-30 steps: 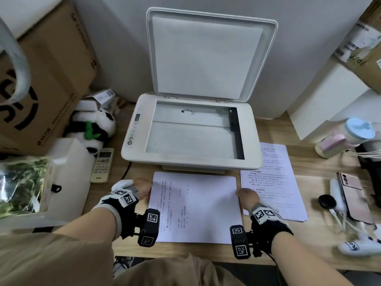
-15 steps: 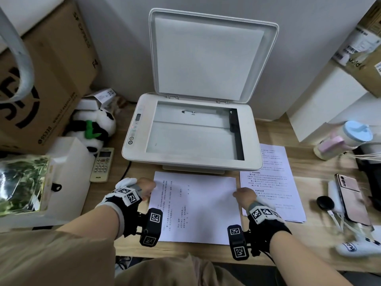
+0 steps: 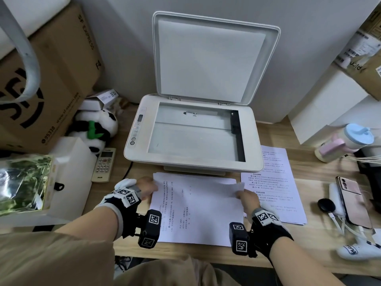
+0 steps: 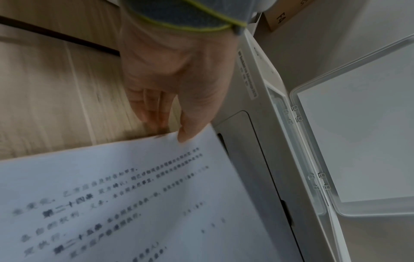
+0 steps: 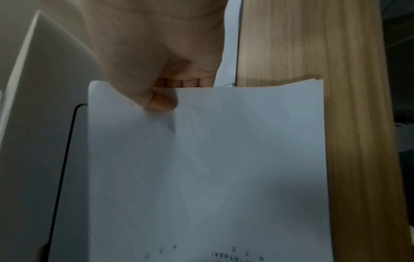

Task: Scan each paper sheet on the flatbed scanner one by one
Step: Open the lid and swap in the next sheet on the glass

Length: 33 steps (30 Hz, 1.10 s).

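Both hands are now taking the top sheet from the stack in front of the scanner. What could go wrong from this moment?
1. The right hand pinches the top sheet at one corner, which already bends up; the paper may crease.
2. Several edges of the stack lie just under it, so a second sheet may come along.
3. The left hand has only a thumb on the sheet's edge; that grip may slip, and the sheet may land crooked on the scanner glass.

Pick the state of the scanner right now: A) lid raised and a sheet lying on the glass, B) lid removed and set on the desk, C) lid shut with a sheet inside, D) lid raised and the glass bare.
D: the scanner lid stands raised and the glass is bare, while both hands, left hand and right hand, pinch the top sheet in front.
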### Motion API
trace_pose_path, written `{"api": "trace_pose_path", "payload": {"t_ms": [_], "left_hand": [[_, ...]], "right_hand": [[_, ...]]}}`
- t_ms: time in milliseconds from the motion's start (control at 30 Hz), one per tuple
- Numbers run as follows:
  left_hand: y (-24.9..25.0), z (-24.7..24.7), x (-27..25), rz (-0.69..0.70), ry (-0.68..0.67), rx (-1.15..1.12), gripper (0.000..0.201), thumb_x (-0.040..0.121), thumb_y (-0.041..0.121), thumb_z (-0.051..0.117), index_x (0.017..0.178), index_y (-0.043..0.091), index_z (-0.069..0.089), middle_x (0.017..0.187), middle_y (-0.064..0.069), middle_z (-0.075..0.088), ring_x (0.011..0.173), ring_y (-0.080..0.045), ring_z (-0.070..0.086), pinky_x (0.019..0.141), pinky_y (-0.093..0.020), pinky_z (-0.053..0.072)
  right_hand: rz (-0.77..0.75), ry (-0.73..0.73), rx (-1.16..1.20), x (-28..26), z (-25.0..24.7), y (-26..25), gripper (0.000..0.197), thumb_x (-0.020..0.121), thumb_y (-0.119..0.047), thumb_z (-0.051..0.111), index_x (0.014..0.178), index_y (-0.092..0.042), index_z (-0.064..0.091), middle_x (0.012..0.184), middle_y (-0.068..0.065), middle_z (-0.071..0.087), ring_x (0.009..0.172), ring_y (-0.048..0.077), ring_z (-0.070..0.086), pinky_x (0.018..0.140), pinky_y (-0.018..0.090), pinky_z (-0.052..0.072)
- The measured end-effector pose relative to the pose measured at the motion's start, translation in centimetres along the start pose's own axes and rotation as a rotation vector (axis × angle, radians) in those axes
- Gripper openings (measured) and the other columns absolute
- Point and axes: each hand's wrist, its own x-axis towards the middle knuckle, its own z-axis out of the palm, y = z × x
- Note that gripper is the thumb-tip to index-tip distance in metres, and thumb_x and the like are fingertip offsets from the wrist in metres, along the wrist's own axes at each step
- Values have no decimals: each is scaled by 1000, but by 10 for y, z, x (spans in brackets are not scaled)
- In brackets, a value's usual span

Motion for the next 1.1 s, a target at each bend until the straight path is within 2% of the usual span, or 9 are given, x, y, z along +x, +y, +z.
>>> {"api": "trace_pose_path", "payload": {"t_ms": [200, 267, 333, 433, 567, 633, 833, 967, 1100], "left_hand": [[16, -17, -18, 92, -288, -7, 15, 81, 24, 72, 83, 12, 64, 68, 2, 57, 53, -5, 48, 46, -15, 30], [30, -24, -33, 139, -371, 38, 13, 77, 27, 73, 72, 15, 70, 56, 8, 58, 44, -1, 43, 45, -14, 30], [46, -34, -44, 193, -404, 103, 24, 66, 40, 77, 56, 19, 71, 50, 10, 58, 41, -1, 42, 44, -13, 31], [68, -49, -51, 301, -381, 83, 48, 38, 61, 84, 48, 18, 65, 52, 3, 54, 45, -7, 42, 44, -13, 33], [102, -70, -58, 376, -265, -98, 32, 73, 33, 74, 47, 18, 62, 47, 3, 43, 37, -5, 32, 36, -12, 26], [121, -80, -62, 412, -157, -198, 23, 87, 20, 64, 63, 17, 64, 45, 3, 45, 35, -5, 31, 35, -13, 24], [167, -105, -79, 631, 112, -497, 8, 89, 22, 62, 90, 14, 65, 61, 5, 69, 45, -2, 49, 44, -14, 34], [181, -113, -87, 759, 76, -674, 28, 91, 42, 55, 94, 17, 68, 87, 2, 71, 66, -10, 51, 60, -23, 35], [173, -114, -75, 738, -12, -723, 79, 92, 67, 15, 82, 17, 76, 89, -2, 72, 68, -14, 55, 59, -25, 34]], "right_hand": [[-74, 236, 285, 2, -23, -4, 8, 79, 0, 56, 82, -8, 57, 83, 7, 51, 80, 21, 40, 75, 29, 32], [-132, 265, 364, 3, -33, -11, 14, 75, 2, 56, 67, -7, 63, 62, -2, 58, 72, 21, 44, 70, 29, 37], [-186, 267, 403, -4, -43, -25, 23, 74, 4, 54, 55, -10, 58, 38, -13, 47, 58, 17, 38, 58, 25, 33], [-306, 263, 446, -11, -53, -50, 28, 79, 4, 51, 56, -12, 51, 34, -14, 36, 51, 11, 31, 43, 17, 28], [-437, 247, 450, -11, -60, -87, 28, 83, -2, 55, 59, -18, 55, 39, -16, 43, 54, 10, 36, 45, 16, 33], [-498, 211, 443, -13, -62, -111, 27, 85, -6, 58, 62, -21, 57, 38, -17, 46, 44, 1, 39, 47, 19, 33], [-695, 97, 580, -36, -70, -182, 16, 90, -9, 61, 78, -19, 59, 41, -13, 54, 37, -1, 43, 41, 13, 37], [-783, 68, 650, -40, -75, -204, 7, 89, -19, 63, 82, -17, 61, 51, -8, 65, 44, 0, 57, 41, 13, 42], [-698, -46, 685, -34, -75, -200, 37, 94, -43, 49, 83, -11, 63, 74, 0, 74, 62, 14, 68, 51, 21, 47]]}}
